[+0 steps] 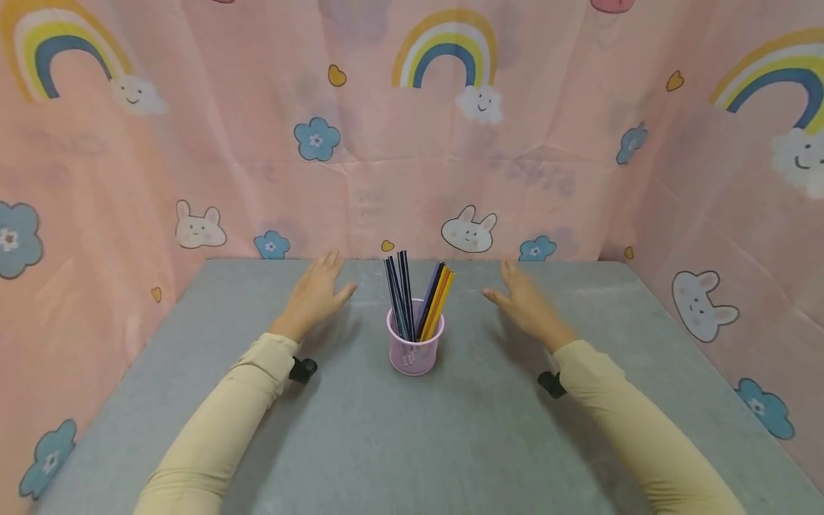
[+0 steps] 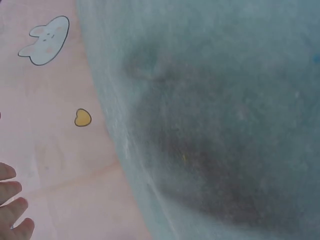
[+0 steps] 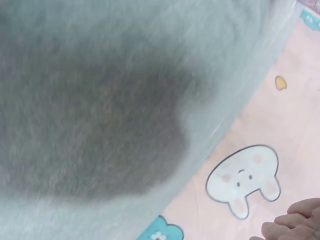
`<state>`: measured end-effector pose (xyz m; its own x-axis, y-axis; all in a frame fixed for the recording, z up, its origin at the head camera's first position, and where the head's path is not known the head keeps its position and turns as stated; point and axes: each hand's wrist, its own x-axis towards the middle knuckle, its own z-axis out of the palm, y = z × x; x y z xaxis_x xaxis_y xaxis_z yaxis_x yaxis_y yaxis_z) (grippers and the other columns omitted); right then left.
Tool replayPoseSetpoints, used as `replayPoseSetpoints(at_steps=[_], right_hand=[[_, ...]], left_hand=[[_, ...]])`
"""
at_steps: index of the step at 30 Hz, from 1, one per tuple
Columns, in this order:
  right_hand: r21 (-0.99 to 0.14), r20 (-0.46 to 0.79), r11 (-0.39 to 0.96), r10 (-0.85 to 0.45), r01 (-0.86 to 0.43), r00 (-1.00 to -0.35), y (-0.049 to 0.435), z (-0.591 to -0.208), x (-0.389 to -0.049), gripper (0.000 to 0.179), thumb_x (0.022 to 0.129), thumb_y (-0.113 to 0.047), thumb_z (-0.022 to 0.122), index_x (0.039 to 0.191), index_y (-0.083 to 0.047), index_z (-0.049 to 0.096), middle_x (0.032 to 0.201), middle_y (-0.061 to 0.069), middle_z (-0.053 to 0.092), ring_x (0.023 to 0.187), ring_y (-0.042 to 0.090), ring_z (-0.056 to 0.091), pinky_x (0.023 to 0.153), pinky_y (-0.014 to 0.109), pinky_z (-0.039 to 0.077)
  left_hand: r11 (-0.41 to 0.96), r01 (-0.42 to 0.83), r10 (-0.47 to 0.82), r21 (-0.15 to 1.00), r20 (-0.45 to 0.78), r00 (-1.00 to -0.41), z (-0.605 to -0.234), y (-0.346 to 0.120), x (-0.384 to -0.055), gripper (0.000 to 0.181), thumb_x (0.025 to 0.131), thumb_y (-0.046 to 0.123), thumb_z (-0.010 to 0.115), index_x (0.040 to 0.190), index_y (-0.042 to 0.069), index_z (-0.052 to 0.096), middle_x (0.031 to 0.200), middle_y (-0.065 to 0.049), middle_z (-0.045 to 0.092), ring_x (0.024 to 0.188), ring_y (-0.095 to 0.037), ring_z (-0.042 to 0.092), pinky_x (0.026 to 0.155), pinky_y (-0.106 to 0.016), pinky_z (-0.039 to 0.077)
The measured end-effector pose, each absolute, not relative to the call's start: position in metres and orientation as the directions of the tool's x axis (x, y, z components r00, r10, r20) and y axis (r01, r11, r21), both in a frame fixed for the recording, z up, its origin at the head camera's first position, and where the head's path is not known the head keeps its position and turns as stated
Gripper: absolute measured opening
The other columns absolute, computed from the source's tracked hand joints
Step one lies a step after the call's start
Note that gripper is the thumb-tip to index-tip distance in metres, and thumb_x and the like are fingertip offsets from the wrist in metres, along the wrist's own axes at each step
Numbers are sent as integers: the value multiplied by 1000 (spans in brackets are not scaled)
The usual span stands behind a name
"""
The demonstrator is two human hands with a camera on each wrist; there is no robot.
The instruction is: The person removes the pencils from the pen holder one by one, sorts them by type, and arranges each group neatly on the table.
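Between the two hands a pink pen cup (image 1: 413,357) stands upright on the grey table. Several dark striped sticks (image 1: 400,297) lean to the left in it. Beside them are a few yellow and orange sticks (image 1: 439,304) and a purple one, leaning right. My left hand (image 1: 315,293) is held over the table left of the cup, fingers extended and thumb apart, with nothing in it. To the right of the cup my right hand (image 1: 528,304) is likewise stretched out and holds nothing. Only fingertips (image 2: 12,205) show in the left wrist view, and a few fingers (image 3: 295,222) in the right wrist view.
The grey table (image 1: 360,443) ends at a pink curtain (image 1: 399,179) printed with rainbows, rabbits and flowers, which hangs behind it and along both sides. Small black devices (image 1: 302,370) sit at both wrists. Hand shadows fall on the tabletop.
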<state>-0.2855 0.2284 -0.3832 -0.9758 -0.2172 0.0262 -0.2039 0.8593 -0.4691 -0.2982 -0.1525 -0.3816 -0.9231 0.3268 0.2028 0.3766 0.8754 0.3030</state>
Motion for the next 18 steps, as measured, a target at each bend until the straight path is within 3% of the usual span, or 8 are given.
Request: replayPoseSetpoints(at_steps=[18], right_hand=[[-517,57,817,-266,-256,-962,208,-380,-264,76,104,-39,49,158,-1,11,166,18,6,153,40,12,124,57,15]], left_hand=[[838,419,371,349,199,-907,-379,-138,-277,64,101,35,54,150,-2,38,158,-19,36,147,-37,34,122,-52,28]])
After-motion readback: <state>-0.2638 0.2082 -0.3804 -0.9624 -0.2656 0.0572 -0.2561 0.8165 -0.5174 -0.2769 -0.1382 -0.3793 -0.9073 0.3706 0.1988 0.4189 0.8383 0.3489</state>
